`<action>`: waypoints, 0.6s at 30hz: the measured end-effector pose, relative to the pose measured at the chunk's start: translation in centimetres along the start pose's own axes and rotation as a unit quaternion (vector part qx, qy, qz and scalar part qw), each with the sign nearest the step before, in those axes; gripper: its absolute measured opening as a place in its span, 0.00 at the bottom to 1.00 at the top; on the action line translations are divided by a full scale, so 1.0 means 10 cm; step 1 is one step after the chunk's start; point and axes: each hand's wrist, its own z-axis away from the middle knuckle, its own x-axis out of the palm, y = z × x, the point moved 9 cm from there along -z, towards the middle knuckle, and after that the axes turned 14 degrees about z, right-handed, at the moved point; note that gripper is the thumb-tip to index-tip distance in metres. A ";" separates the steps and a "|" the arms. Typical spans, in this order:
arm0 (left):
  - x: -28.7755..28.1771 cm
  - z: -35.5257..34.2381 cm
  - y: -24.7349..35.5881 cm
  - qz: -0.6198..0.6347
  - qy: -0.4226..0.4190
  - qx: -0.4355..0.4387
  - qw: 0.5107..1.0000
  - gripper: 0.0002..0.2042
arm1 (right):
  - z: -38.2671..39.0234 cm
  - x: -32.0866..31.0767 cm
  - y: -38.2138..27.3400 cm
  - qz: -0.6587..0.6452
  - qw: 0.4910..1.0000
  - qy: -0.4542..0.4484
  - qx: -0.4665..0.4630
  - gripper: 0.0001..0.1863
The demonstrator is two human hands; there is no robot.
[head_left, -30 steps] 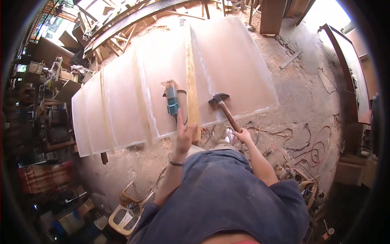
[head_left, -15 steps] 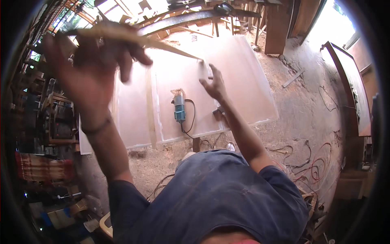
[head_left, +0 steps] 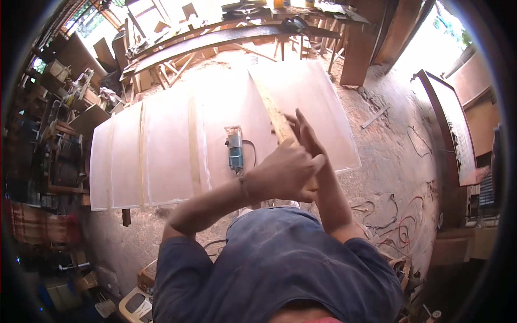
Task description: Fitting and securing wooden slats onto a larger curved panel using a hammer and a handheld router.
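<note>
A long, pale wooden strip (head_left: 271,103) slants across the right part of a large whitish-pink panel (head_left: 169,161). My left hand (head_left: 285,169) has crossed over to the right and its fingers are wrapped round the near part of the strip. Just beyond it, my right hand (head_left: 308,137) is beside the strip with its fingers stretched out; whether its palm presses on the wood is hidden. A teal and silver handheld power tool (head_left: 235,149), like a trim router, stands on the panel left of my hands, with a dark cord.
A long dark plank (head_left: 210,39) on wooden supports crosses behind the panel. Red and dark cords (head_left: 407,218) lie looped on the rough floor at right. A framed panel (head_left: 447,118) leans at far right. Wood pieces crowd the left, and a pale plastic chair (head_left: 132,307) is at lower left.
My left hand has come down from the upper left to the middle, bringing the strip's near end with it. My right hand has drawn nearer to my body, its fingers still stretched.
</note>
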 end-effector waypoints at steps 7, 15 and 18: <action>0.02 0.52 -0.77 0.144 0.189 -0.039 0.971 0.27 | 0.34 0.28 0.22 0.009 0.999 0.021 0.041 0.29; -0.53 0.75 -1.00 0.182 0.411 -0.019 0.893 0.17 | -0.06 0.45 -0.36 0.007 0.993 0.112 -0.027 0.25; -0.75 0.70 -0.92 0.169 0.460 0.042 0.871 0.12 | -0.09 0.48 -0.75 0.042 0.989 0.122 -0.072 0.23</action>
